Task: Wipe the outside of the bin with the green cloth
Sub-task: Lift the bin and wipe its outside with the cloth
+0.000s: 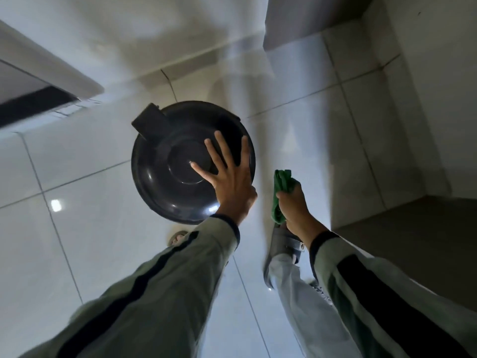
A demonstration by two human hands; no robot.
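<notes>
A round black bin (pixel 165 177) with a closed domed lid stands on the pale tiled floor, seen from straight above. A black hinge block sticks out at its upper left. My left hand (pixel 229 177) lies over the right part of the lid, fingers spread flat, holding nothing. Just right of the bin, my right hand (pixel 294 205) is closed around a bunched green cloth (pixel 282 187). The cloth hangs beside the bin's right side; whether it touches the bin is unclear.
Glossy white floor tiles (pixel 90 228) surround the bin. A white cabinet or appliance edge (pixel 51 73) juts in at the upper left. A wall corner (pixel 296 34) rises at the upper right, and a brown surface (pixel 413 228) lies at right. My sandalled feet stand below the bin.
</notes>
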